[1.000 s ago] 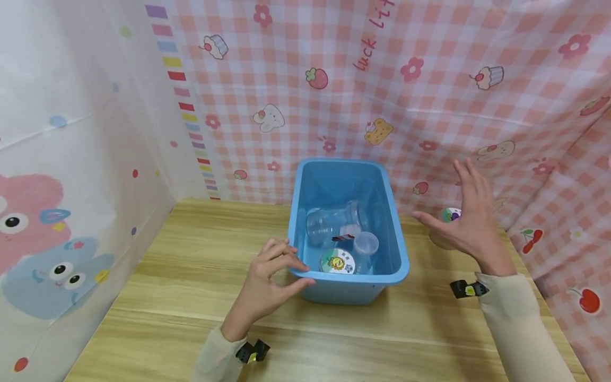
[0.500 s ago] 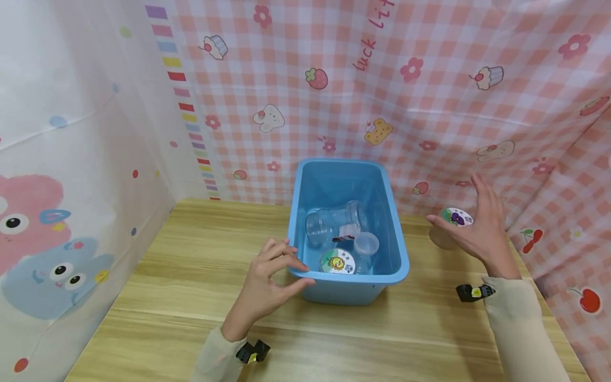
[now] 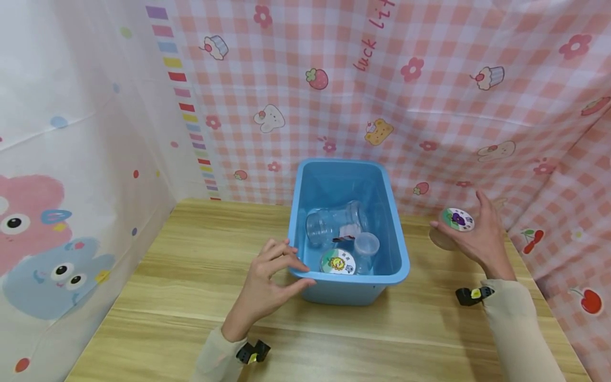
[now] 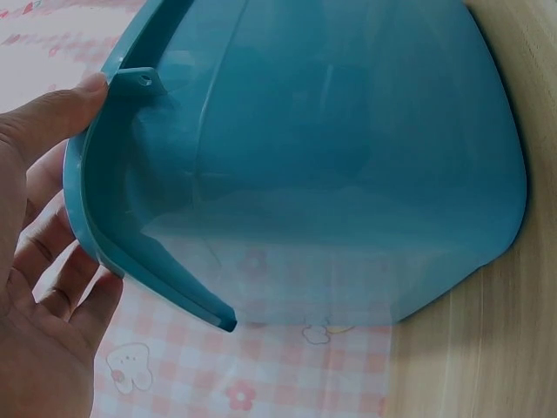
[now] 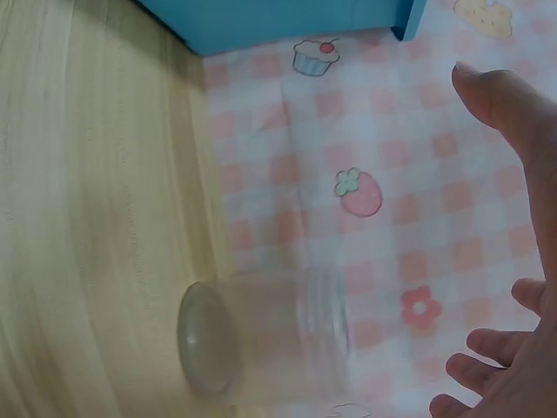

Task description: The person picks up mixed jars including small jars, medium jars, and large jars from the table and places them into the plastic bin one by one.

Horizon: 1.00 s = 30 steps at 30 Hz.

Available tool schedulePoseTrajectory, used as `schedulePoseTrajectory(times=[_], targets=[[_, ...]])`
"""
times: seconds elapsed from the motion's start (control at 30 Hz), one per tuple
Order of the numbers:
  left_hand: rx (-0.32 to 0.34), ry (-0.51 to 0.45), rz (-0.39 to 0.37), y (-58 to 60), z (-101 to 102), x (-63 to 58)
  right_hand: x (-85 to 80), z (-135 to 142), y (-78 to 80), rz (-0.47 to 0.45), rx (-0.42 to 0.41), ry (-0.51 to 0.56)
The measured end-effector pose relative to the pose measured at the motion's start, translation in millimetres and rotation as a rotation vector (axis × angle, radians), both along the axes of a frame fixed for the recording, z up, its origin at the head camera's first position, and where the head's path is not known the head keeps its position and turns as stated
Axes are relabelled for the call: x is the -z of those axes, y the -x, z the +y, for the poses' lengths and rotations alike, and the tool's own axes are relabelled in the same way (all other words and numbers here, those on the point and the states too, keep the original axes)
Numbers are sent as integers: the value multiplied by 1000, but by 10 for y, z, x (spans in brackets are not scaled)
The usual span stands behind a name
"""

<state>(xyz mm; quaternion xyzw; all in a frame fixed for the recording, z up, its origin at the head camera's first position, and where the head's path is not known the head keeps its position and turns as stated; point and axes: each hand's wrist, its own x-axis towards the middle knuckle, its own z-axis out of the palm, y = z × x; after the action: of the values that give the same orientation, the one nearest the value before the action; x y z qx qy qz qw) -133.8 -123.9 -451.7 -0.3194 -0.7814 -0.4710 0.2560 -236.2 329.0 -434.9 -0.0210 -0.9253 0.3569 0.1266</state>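
A blue plastic bin (image 3: 350, 289) stands on the table. My left hand (image 3: 267, 281) holds its near-left rim, with the thumb on one side and fingers on the other in the left wrist view. Inside the bin are a clear jar lying on its side (image 3: 321, 228), a small clear container (image 3: 366, 244) and a lid with a sunflower sticker (image 3: 337, 261). To the bin's right stands a clear jar (image 5: 274, 335) whose lid (image 3: 456, 218) carries a purple picture. My right hand (image 3: 479, 241) is beside this jar, fingers spread, apart from it in the right wrist view.
The wooden table (image 3: 191, 313) meets a pink checked cloth (image 3: 305, 106) behind the bin. A white printed cloth (image 3: 71, 143) hangs at the left. The right-hand cloth comes down close to the jar outside the bin.
My right hand has shifted right and then lower, coming down around the far side of the jar and uncovering its lid. The left hand and the bin have stayed put.
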Motion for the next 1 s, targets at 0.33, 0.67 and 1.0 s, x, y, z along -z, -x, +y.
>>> schedulePoseTrajectory(times=[0.33, 0.67, 1.0], targets=[[2, -6, -3, 13, 2, -1, 188, 109, 45, -96, 28, 112], [2, -2, -12, 4, 6, -10, 405, 253, 86, -156, 27, 202], [-4, -6, -15, -4, 10, 5, 695, 287, 161, -181, 46, 314]])
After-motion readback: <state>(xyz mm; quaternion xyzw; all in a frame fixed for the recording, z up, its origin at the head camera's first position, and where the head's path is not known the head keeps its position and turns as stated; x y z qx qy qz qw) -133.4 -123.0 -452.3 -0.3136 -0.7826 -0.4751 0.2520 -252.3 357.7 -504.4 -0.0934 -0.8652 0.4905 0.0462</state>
